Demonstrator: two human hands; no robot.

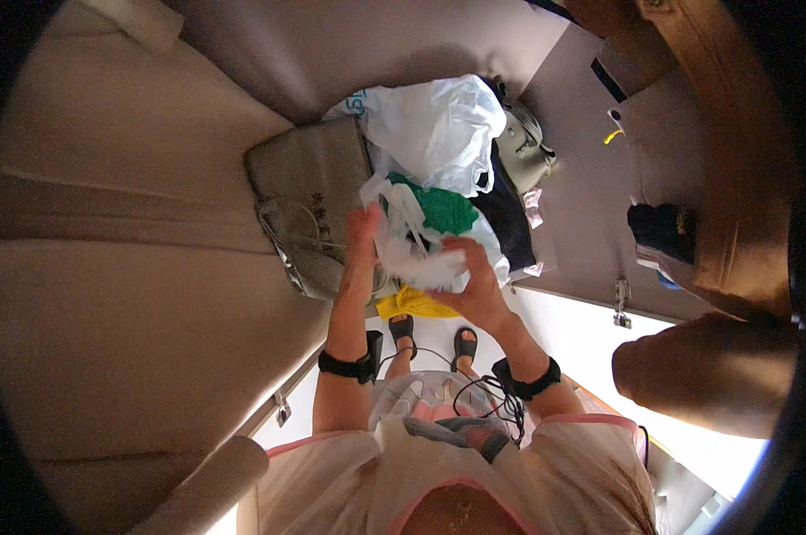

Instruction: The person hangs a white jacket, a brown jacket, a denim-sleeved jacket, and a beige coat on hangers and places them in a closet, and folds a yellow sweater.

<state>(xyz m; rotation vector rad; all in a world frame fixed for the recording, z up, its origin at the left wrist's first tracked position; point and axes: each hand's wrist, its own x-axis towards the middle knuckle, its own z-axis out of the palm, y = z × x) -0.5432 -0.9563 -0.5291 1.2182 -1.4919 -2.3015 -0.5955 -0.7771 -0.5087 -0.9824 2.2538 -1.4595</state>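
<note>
At the near side of the green cloth [445, 210], the left hand [362, 235] has its grip closed on blurred white plastic [414, 265], while the right hand [480, 283] curves widely at its right, perhaps for spreading it, though whether pinching I cannot tell.

Single wide fisheye view from the wearer's head, looking steeply down on nearby hands [483, 290] and feet [464, 336] farther below.

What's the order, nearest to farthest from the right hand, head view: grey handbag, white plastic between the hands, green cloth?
From the right hand:
1. White plastic: at its fingers, to the left.
2. Green cloth: just above.
3. Grey handbag: farther up, slightly right.
</note>
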